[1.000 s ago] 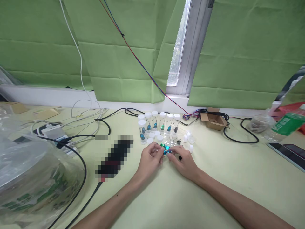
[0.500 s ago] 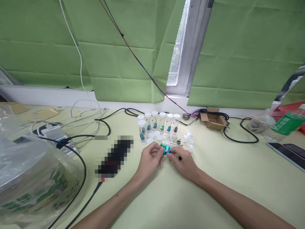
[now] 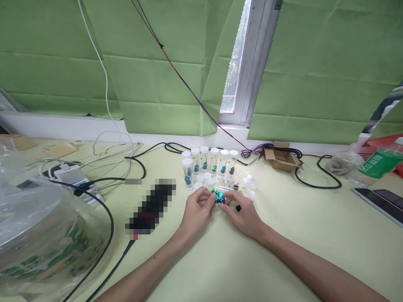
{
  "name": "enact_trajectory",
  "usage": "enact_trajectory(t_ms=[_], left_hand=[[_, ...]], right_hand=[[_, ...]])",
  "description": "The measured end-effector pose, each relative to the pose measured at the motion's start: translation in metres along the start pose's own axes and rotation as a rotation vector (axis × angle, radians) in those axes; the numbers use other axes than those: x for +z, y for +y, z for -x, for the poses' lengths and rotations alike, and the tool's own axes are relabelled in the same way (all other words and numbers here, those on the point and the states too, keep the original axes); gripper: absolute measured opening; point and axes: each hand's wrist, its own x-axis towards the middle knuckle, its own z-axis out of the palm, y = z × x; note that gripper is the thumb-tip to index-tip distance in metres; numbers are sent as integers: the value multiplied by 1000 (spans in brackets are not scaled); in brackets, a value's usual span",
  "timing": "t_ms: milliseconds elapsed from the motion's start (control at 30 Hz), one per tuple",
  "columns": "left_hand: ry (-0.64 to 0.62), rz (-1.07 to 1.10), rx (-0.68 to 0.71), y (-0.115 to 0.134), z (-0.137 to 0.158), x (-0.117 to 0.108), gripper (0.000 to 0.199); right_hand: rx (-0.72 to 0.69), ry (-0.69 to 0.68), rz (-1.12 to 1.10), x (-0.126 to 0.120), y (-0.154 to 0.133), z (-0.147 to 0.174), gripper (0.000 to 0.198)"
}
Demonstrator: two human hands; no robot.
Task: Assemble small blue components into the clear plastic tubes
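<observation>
Small shiny metallic blue-and-green parts [image 3: 220, 195] lie between my two hands, at the middle of the table. The fingers and thumb of my left hand [image 3: 198, 208] are closed on their left side. My right hand [image 3: 244, 214] pinches the right end, at a dark blue piece. Whether the pieces are joined cannot be made out, as fingertips cover them partly. Just beyond stand several clear tubes [image 3: 188, 173] with white caps, holding blue, green and dark pieces. Loose white caps [image 3: 211, 183] lie between the tubes and my hands. A small black piece [image 3: 238, 208] is beside my right fingers.
A large plastic bag [image 3: 47, 235] fills the left side. Black cables run near a blurred dark object [image 3: 151, 207]. An open cardboard box [image 3: 281, 161] sits at the back. At right are a bottle with a green label [image 3: 379, 161] and a phone [image 3: 378, 203].
My right fingers have shifted slightly at the right end of the parts. The blue piece there now looks darker and turned. My left hand has hardly moved.
</observation>
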Motion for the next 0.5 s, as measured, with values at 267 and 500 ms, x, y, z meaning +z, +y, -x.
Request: enact_trajectory(t_ms=[267,500], left_hand=[[-7,-9,11,-3,-2,-1,28],[-21,-1,-10,1,1,1,29]], right_hand=[[-18,-16,-4,0,4,2,9],[-3,-52,16,0,2,0,20]])
